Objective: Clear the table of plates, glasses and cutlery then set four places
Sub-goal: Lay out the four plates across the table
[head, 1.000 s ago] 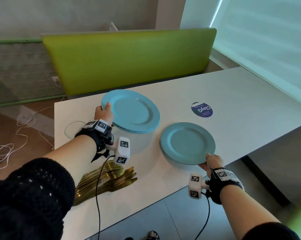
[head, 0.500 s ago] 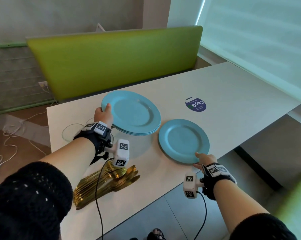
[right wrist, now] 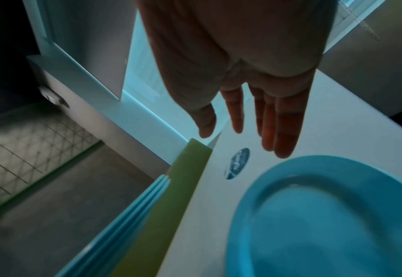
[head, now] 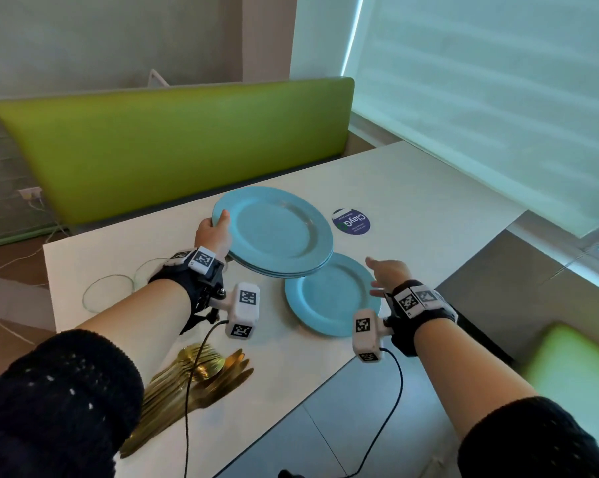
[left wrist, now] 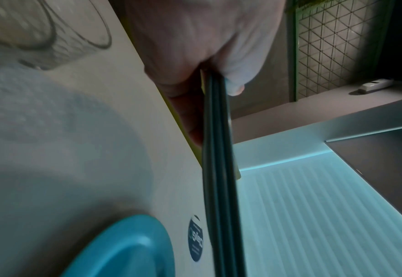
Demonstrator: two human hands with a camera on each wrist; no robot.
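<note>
My left hand (head: 213,231) grips the near-left rim of a stack of three blue plates (head: 273,231) and holds it above the white table (head: 411,188); the left wrist view shows the stack edge-on (left wrist: 218,150) with my thumb on top and fingers beneath. A single blue plate (head: 329,294) lies flat near the table's front edge, partly under the stack. My right hand (head: 386,270) hovers open over that plate's right rim with straight fingers (right wrist: 278,120), holding nothing. The single plate (right wrist: 325,215) fills the lower right of the right wrist view.
A pile of gold cutlery (head: 194,377) lies at the front left of the table. Clear glasses (head: 108,293) stand at the left edge. A round blue sticker (head: 351,221) marks the tabletop. A green bench back (head: 187,146) runs behind the table.
My right hand let go of the single plate's near rim and rose over its right side, fingers straight. My left hand lifted the stack up and to the right, over the single plate.
</note>
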